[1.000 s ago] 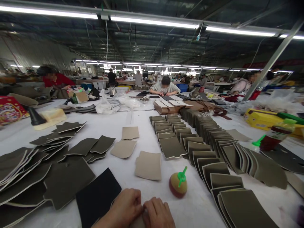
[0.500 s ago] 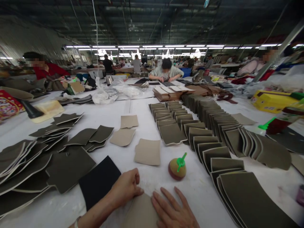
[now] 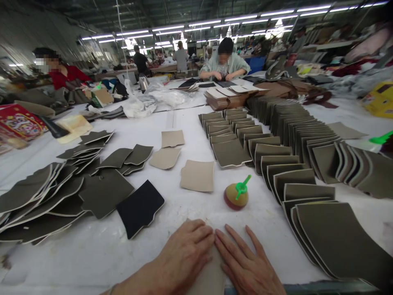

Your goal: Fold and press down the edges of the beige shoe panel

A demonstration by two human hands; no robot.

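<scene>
Your left hand [image 3: 186,250] lies over the upper left part of a beige piece [image 3: 210,272] on the white table [image 3: 82,262]. Its fingers are bent and held close together; you cannot tell from this angle whether they pinch the piece or only press on it. Your right hand [image 3: 250,262] lies palm down at the right side of the same piece, its fingers spread apart and stretched forward. The tips of the two hands come very near each other at the top of the piece, which sits between them close to the table's near edge, much of it hidden under your hands.

Ahead of your right hand stands a round bottle [image 3: 236,197] with a green spout. Three more beige pieces lie flat in front of you, the nearest one [image 3: 197,176] just left of the bottle. A black piece [image 3: 139,209] lies to the left of your left hand, and beyond it is a spread of dark green pieces [image 3: 107,192], overlapping in a loose heap. On your right, long overlapping rows of olive pieces [image 3: 337,233] run away from you. Across the table, a co-worker [image 3: 225,61] bends over dark material with both hands.
</scene>
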